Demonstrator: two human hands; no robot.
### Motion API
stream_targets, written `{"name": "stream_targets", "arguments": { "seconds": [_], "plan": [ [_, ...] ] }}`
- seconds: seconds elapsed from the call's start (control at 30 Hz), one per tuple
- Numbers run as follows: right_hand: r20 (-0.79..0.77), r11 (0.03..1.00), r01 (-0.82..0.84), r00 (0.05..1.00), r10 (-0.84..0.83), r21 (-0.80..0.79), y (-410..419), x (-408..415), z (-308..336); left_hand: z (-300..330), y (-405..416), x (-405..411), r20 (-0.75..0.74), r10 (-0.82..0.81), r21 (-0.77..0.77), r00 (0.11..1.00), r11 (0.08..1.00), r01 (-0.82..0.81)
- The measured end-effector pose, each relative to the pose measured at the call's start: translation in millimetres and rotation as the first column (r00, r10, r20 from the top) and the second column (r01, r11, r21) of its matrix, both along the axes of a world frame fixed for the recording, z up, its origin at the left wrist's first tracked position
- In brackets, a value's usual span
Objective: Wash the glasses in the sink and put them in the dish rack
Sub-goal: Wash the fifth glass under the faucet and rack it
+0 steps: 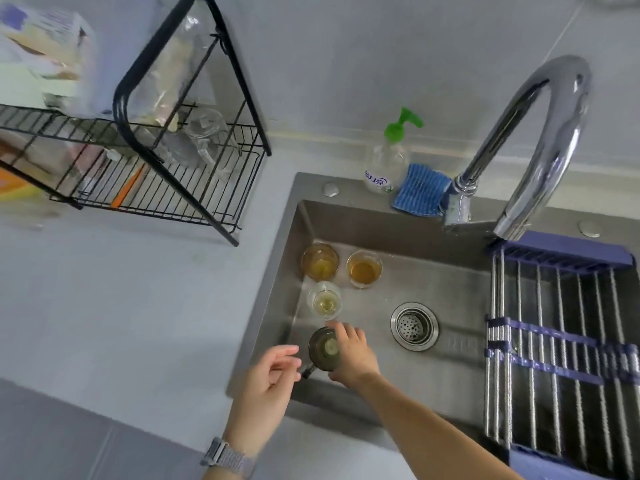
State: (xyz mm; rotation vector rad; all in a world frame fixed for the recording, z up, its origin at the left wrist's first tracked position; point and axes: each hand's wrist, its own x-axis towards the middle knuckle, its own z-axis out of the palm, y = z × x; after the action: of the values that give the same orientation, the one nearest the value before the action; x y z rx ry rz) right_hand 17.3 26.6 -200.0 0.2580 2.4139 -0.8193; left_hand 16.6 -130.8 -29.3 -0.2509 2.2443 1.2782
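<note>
The right hand [351, 355] grips a dark glass [324, 348] near the sink's [450, 393] front-left corner; the left hand [268, 379] hovers beside it, fingers loosely curled, empty. Three glasses with liquid [320, 262] [364, 269] [324, 300] stand unwashed along the left wall. The dish rack [166, 181] already holds clear glassware [207, 133]. Most washing remains.

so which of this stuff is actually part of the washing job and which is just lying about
Part of the job:
- dark glass, held by the right hand
- two amber glasses
- clear glass
- sink
- faucet
- black dish rack
- soap bottle
- blue cloth

Lying about:
- purple roll-up rack
- packages behind the dish rack
</note>
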Motion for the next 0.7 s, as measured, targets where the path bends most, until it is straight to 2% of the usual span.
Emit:
{"name": "stream_targets", "arguments": {
  "seconds": [0.1, 0.2, 0.27, 0.33, 0.43, 0.5, 0.6, 0.7],
  "plan": [
    [-0.002, 0.998, 0.035, 0.999, -0.035, -0.060, 6, 0, -5, -3, 3, -1, 0.010, 0.024, -0.031, 1.000, 0.999, -0.024],
    [-0.003, 0.937, 0.200, 0.978, -0.210, -0.285, 23, 5, 3, -6, 12, -6, 0.017, 0.000, -0.068, 1.000, 0.998, 0.002],
    [0.033, 0.811, 0.337, 0.930, -0.367, -0.478, 40, 10, 19, -7, 22, -10, 0.005, -0.071, -0.107, 0.997, 0.992, 0.071],
    [0.098, 0.667, 0.413, 0.884, -0.457, -0.620, 57, 19, 43, -5, 36, -14, -0.024, -0.153, -0.153, 0.988, 0.977, 0.147],
    [0.228, 0.412, 0.521, 0.784, -0.577, -0.748, 74, 38, 76, 4, 55, -16, -0.101, -0.295, -0.230, 0.950, 0.936, 0.266],
    [0.339, 0.218, 0.605, 0.667, -0.663, -0.766, 78, 50, 98, 15, 69, -15, -0.096, -0.360, -0.219, 0.928, 0.917, 0.333],
    [0.512, -0.051, 0.703, 0.464, -0.723, -0.709, 73, 65, 117, 31, 89, -13, -0.085, -0.443, -0.244, 0.892, 0.878, 0.412],
    [0.614, -0.169, 0.775, 0.326, -0.719, -0.609, 66, 71, 125, 41, 109, -10, -0.032, -0.425, -0.177, 0.904, 0.893, 0.414]
  ]
}}
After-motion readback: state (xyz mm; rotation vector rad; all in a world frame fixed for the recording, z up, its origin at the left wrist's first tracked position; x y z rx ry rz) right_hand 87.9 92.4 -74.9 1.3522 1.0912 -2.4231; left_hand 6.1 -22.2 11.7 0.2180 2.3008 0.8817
